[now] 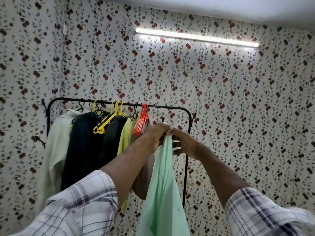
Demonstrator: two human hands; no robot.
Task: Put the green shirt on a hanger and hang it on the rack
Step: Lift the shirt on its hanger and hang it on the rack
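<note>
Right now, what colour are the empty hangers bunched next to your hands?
Orange-red, the bunch of empty hangers on the rack, clearest in the head view.

Floral wallpaper (221,99) with red blossoms covers the far wall; 1 lit tube light (197,37) glows below the white ceiling (221,7)
</note>
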